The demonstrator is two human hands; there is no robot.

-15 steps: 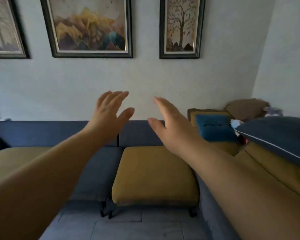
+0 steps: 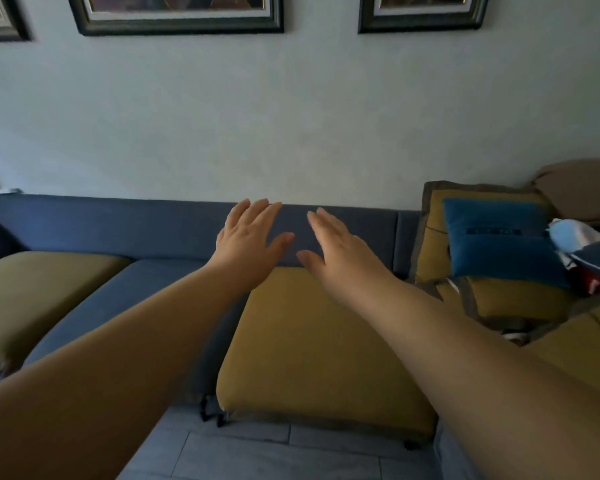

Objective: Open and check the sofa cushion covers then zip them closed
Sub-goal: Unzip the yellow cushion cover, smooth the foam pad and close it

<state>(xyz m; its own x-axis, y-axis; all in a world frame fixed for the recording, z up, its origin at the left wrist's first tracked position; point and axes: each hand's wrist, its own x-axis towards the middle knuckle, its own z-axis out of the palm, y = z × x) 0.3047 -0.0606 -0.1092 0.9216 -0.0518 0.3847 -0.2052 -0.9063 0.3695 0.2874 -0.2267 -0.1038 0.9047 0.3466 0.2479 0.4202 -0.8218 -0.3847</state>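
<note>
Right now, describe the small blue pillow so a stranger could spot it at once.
Follow the long blue sofa along its backrest to the right-hand corner. A brown-bordered mustard cushion leans upright there, with the pillow resting against its front. It is the only bright teal piece, smaller than the mustard seat cushions.

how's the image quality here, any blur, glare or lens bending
Head view: dim, flat light, no glare; the wide lens swells both forearms near the bottom corners; the left hand and right hand look slightly soft; the mustard yellow seat cushion is fairly sharp.
</note>
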